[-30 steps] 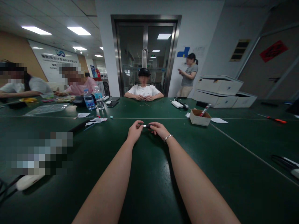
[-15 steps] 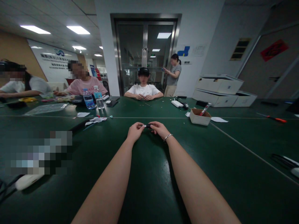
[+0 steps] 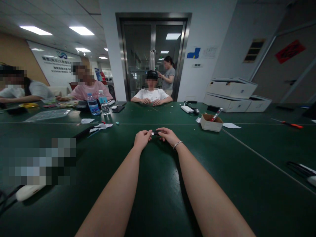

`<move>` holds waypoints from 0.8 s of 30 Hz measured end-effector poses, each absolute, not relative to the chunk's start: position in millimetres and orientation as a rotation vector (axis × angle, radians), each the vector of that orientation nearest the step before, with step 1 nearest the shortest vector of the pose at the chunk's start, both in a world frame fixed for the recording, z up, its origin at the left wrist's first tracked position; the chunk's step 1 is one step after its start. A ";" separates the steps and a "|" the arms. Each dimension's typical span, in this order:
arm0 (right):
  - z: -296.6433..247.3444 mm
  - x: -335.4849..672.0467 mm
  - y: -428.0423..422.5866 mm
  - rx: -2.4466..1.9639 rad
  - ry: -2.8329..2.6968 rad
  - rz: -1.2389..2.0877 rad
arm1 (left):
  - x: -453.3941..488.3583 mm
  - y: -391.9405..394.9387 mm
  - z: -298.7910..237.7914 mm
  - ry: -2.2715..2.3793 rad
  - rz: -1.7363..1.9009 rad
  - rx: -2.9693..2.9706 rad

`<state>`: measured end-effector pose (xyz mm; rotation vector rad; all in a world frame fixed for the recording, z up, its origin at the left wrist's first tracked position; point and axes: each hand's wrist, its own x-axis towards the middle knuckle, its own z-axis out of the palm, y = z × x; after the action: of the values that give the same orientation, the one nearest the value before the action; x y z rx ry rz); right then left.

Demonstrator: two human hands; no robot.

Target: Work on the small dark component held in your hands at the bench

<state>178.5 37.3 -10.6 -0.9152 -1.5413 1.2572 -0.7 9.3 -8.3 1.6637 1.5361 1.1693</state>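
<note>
Between my two hands is a small black piece with a shiny silver end [image 3: 155, 133]; its exact kind is too small to make out. My left hand [image 3: 142, 139] pinches the silver end with thumb and fingertips. My right hand [image 3: 168, 136], with a silver bracelet [image 3: 177, 144] at the wrist, is closed on the black end. Both hands are held over the green table [image 3: 158, 177], the fingertips close together. Part of the piece is hidden behind the fingers.
A small cardboard box [image 3: 211, 123] with a tool in it stands ahead on the right. Two water bottles [image 3: 93, 106] and paper scraps [image 3: 102, 126] lie ahead left. White boxes [image 3: 229, 95] are stacked at the far right. A person [image 3: 151, 93] sits opposite; others are nearby.
My hands have barely moved and keep their hold on the small piece. In the background, the standing person has moved left, behind the seated person.
</note>
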 end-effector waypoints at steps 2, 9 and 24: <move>-10.5 179.1 36.9 -0.884 -1.551 1.260 | 0.2 8.3 -7.3 1.558 1.170 1.644; -9.8 179.4 36.4 -0.867 -1.560 1.269 | 1.2 8.2 -6.4 1.609 1.156 1.636; -9.0 179.7 36.6 -0.873 -1.556 1.290 | 1.8 2.7 -0.2 1.680 1.115 1.619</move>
<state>179.7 36.6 -9.0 -0.8732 -1.5556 1.2896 1.8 2.7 -0.2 1.6188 1.6797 1.1148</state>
